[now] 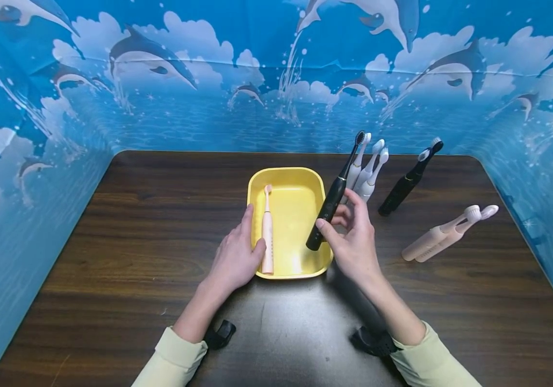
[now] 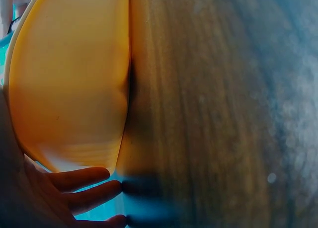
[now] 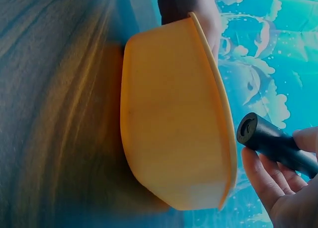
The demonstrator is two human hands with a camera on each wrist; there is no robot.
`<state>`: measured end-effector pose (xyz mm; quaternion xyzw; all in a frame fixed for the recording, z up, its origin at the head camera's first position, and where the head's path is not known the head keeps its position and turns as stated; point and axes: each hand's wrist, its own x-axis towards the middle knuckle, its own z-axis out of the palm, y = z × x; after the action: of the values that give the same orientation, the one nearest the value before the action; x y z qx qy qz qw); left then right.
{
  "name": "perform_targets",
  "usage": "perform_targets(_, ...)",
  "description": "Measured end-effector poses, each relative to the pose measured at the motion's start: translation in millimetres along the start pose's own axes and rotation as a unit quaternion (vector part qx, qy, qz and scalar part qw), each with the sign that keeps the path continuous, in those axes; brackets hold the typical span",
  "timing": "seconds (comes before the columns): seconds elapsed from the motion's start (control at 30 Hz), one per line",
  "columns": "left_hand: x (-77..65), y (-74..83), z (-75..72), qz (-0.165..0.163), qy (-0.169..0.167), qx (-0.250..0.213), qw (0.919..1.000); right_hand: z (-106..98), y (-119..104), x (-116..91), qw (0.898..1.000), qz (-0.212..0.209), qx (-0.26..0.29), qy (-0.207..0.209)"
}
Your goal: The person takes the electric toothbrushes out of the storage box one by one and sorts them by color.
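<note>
My right hand (image 1: 353, 236) holds a black electric toothbrush (image 1: 332, 201) by its handle, thumb on one side and fingers on the other. The brush is tilted, head up, above the right edge of a yellow tray (image 1: 300, 215). In the right wrist view the round handle base of the black toothbrush (image 3: 271, 141) shows beside the tray's rim (image 3: 213, 74). A pink electric toothbrush (image 1: 267, 236) lies lengthwise along the tray's left side. Against that side rests my left hand (image 1: 235, 255), its thumb over the rim. In the left wrist view its fingers (image 2: 92, 198) are straight beside the tray wall.
White electric toothbrushes (image 1: 367, 180) stand grouped behind my right hand. To their right stand black toothbrushes (image 1: 404, 188) close together. Two pink toothbrushes (image 1: 433, 242) stand nearer on the right of the dark wooden table (image 1: 160, 231). A blue dolphin-print cloth (image 1: 232, 123) surrounds the back and sides.
</note>
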<state>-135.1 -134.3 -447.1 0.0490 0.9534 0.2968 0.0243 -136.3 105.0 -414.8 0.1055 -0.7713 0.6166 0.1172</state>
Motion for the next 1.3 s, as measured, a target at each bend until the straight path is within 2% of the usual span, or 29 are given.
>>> perform_targets(0.23, 0.1, 0.6, -0.9, -0.006, -0.005, 0.000, 1.0000, -4, 0, 5, 1.000, -0.023, -0.014, 0.002)
perform_targets(0.5, 0.7, 0.6, -0.9, -0.006, -0.007, 0.001, 1.0000, -11, 2, 8, 0.999, -0.020, -0.048, 0.011)
perform_targets(1.3, 1.6, 1.2, -1.1, -0.009, -0.008, 0.002, 0.9999, -32, 13, 1, 0.995, -0.020, -0.079, 0.060)
